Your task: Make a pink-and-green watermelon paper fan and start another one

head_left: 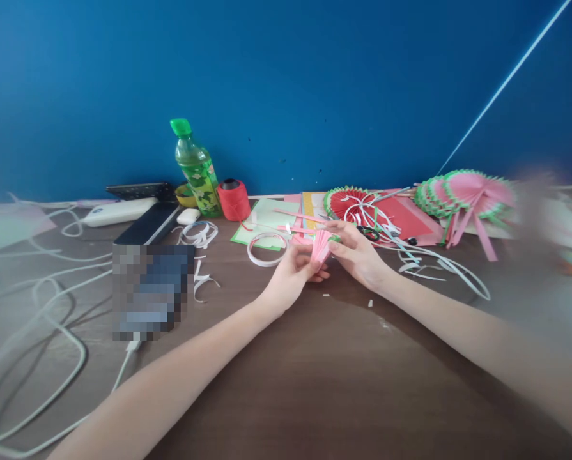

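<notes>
Between my two hands, above the table, is a small pleated paper fan (321,246), pink with a green edge on its right side. My left hand (296,271) pinches the pink folds from the left. On the other side, the fingers of my right hand (355,252) close on the green edge. A roll of white tape (267,249) lies just left of my left hand. Behind my hands are pink paper strips (298,215), a light green sheet (266,214) and a red pleated paper rosette (351,203) with a green rim.
A green-capped bottle (198,169) and a spool of red thread (234,199) stand by the blue wall. To the left lie a phone (156,287) and looping white cables (75,326). Finished-looking pink and green paper fans (482,191) rest at the right, near white cord (463,271).
</notes>
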`<control>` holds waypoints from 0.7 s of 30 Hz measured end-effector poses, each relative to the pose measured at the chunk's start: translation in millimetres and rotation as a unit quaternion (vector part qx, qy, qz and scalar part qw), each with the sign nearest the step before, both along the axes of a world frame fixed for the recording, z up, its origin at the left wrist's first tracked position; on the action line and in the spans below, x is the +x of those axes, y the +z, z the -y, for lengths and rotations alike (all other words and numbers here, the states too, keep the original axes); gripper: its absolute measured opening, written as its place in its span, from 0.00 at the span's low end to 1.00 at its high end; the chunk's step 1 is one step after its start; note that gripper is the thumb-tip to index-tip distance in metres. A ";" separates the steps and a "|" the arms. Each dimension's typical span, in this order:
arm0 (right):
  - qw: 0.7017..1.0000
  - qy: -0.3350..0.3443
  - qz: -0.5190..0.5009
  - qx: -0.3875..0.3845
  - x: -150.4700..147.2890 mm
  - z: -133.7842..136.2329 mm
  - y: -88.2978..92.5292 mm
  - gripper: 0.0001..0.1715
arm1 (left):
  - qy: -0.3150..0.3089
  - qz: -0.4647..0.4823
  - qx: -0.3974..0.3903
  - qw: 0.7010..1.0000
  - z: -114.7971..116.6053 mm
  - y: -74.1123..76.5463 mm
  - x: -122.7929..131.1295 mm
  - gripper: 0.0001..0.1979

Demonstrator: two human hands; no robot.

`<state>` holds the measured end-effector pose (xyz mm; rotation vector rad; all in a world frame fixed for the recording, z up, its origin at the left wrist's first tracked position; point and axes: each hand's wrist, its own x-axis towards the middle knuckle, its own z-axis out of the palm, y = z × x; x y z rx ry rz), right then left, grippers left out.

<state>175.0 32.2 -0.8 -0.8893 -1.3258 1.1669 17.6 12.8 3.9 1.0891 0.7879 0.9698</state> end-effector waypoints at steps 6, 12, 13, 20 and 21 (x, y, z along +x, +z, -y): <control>0.997 -0.053 0.024 0.059 1.4 -1.5 -8.3 0.17 | 0.005 -0.015 -0.025 1.000 0.4 4.6 1.0 0.11; 0.994 -0.076 0.026 0.070 0.9 -0.3 -12.4 0.15 | -0.015 -0.031 -0.029 0.999 0.8 7.6 -0.2 0.09; 0.994 -0.080 0.029 0.069 0.7 0.2 -12.9 0.15 | -0.017 -0.034 -0.029 0.999 1.0 8.2 -0.4 0.09; 0.993 -0.082 0.035 0.082 -1.0 3.5 -11.8 0.13 | -0.004 -0.082 -0.026 0.996 3.1 12.5 2.6 0.11; 0.993 -0.080 0.034 0.081 -1.3 3.9 -11.4 0.13 | 0.000 -0.089 -0.022 0.996 2.8 12.4 3.2 0.11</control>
